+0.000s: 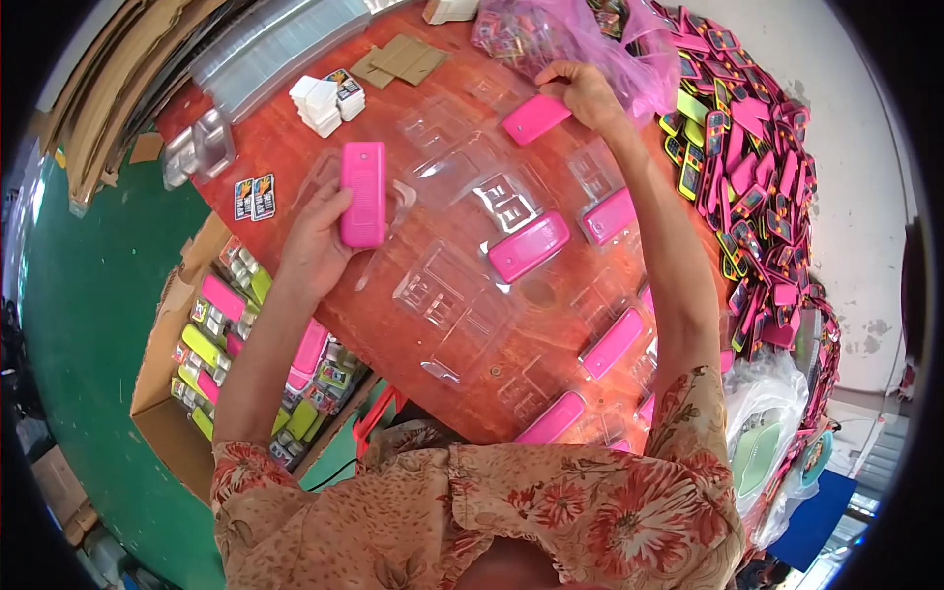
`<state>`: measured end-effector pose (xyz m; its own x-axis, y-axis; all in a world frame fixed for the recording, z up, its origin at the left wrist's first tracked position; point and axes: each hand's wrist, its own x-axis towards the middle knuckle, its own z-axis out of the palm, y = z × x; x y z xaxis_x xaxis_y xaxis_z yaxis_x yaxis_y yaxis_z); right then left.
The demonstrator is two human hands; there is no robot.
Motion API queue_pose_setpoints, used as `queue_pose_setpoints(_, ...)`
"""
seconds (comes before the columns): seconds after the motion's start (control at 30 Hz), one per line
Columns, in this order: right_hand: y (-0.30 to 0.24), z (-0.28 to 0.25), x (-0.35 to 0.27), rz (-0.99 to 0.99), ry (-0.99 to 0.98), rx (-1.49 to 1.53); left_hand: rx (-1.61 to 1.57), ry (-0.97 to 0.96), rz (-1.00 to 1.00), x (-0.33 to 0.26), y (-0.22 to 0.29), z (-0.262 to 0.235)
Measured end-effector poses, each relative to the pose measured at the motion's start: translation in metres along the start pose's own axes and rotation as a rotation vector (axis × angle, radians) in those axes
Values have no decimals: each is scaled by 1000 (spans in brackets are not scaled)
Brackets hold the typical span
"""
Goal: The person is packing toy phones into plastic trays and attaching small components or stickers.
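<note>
Crowded red table (295, 138), pink toy phones (363, 193) in both hands.

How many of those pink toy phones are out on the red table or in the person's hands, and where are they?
Pink toy phone in the left hand: 1
Pink toy phone in the right hand: 1
Pink toy phones lying on the red table in clear trays: at least 4
Total: at least 6

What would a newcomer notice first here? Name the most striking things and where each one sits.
The heap of pink and yellow toy phones down the right side draws the eye first. At centre, clear plastic trays cover the red table. The left hand holds a pink phone upright, and the right hand grips another pink phone by a pink bag.
</note>
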<state>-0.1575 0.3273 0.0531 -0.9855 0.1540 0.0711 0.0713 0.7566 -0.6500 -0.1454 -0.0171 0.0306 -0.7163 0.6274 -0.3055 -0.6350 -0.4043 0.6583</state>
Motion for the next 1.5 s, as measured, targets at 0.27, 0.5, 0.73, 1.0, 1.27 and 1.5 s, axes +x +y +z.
queue_pose_setpoints(0.27, -8, 38, -8, -286, 93, -112, -6, 33, 0, -2, -2, -1)
queue_pose_setpoints(0.5, -110, 68, -42, -144, -296, 397, 407, 28, 78, 6, -4, 10)
queue_pose_setpoints(0.73, -132, 36, -50, -145, -300, 68, 1335, -482, 365, 67, 36, 43)
queue_pose_setpoints(1.0, -98, 46, -88, 388, 107, 1101, 307, -299, -3, 71, 11, 63)
queue_pose_setpoints(1.27, -31, -1, -103, 329, 381, 353, 881, -234, 68, 105, 27, 59)
queue_pose_setpoints(1.5, 108, -66, -126, 544, 373, -833, 1186, -462, 101, 128, 2, 76)
